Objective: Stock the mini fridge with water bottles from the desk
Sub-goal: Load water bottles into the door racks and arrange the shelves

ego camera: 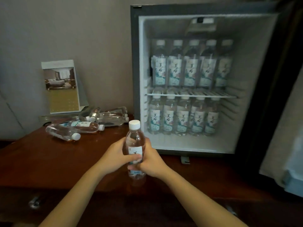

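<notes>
Both the left hand [114, 154] and the right hand [151, 158] clasp an upright clear plastic water bottle with a white cap [134, 145] above the reddish-brown wooden desk [49, 158]. Beside it, the open grey mini fridge [136, 63] holds bottles on two levels, and more bottles [78, 128] lie on the desk.

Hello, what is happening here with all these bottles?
A person is filling the open mini fridge. Both hands, left hand and right hand, hold one upright water bottle over the wooden desk, in front of the fridge. Both shelves already show a row of standing bottles. Several more bottles lie on the desk.
</notes>
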The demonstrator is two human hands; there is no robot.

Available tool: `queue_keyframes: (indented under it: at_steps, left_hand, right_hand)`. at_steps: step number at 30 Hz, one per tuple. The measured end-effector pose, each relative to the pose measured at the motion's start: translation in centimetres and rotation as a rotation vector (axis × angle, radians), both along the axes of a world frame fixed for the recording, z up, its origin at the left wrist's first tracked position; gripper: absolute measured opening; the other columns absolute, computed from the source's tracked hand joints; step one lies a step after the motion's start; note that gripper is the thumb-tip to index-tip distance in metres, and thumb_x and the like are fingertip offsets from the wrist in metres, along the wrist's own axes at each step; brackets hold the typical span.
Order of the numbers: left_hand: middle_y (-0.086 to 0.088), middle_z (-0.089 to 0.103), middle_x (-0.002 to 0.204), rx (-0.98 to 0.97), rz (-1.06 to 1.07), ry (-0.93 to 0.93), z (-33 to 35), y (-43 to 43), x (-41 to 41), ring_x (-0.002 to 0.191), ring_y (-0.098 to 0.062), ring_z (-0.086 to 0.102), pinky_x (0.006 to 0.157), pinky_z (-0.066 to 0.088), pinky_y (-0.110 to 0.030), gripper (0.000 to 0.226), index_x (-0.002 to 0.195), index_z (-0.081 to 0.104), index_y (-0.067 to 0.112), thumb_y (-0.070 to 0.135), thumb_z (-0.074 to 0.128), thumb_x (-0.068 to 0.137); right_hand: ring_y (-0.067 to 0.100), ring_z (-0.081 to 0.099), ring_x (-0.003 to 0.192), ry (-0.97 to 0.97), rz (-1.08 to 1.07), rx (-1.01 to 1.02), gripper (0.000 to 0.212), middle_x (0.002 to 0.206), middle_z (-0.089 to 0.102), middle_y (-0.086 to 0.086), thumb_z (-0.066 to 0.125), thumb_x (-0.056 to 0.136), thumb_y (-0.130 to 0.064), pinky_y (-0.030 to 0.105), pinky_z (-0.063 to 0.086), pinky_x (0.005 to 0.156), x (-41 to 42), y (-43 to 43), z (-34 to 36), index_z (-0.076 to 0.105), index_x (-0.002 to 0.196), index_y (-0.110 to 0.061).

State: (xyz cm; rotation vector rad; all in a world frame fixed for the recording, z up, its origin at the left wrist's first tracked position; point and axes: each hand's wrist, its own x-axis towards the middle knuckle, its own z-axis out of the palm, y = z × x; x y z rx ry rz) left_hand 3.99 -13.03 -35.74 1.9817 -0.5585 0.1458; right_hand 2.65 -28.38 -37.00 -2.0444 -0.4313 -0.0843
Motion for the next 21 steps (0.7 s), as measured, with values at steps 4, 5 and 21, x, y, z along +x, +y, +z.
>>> queue_keyframes:
  at_steps: [4,5,21]
  left_hand:
    - [0.011,0.068,0.103,0.051,-0.099,-0.046,1.9,-5.4,-1.3,0.094,0.0,0.064,0.081,0.05,-0.023,0.046,0.106,0.059,0.031,0.023,0.082,0.067]
    - [0.011,0.067,0.104,0.052,-0.124,-0.048,2.3,-7.0,-1.6,0.095,-0.001,0.063,0.084,0.05,-0.025,0.048,0.108,0.059,0.029,0.025,0.082,0.066]
    - [0.017,0.063,0.107,-0.093,-0.599,-0.21,7.6,-28.4,-10.4,0.099,0.004,0.059,0.085,0.047,-0.016,0.058,0.117,0.051,0.034,0.029,0.081,0.068]
  right_hand:
    - [0.013,0.056,0.112,-0.038,-0.101,0.048,0.091,0.114,0.055,-0.011,0.083,0.064,-0.012,0.033,0.052,0.091,-3.3,-5.3,1.4,0.024,0.133,-0.025]
    - [0.012,0.058,0.109,-0.053,-0.136,0.06,0.087,0.114,0.057,-0.01,0.083,0.064,-0.012,0.035,0.053,0.09,-4.1,-6.8,1.7,0.028,0.129,-0.028]
    - [0.011,0.062,0.106,-0.307,-0.619,0.103,0.082,0.114,0.061,-0.006,0.083,0.062,-0.004,0.039,0.055,0.087,-18.2,-25.5,6.9,0.038,0.126,-0.03]
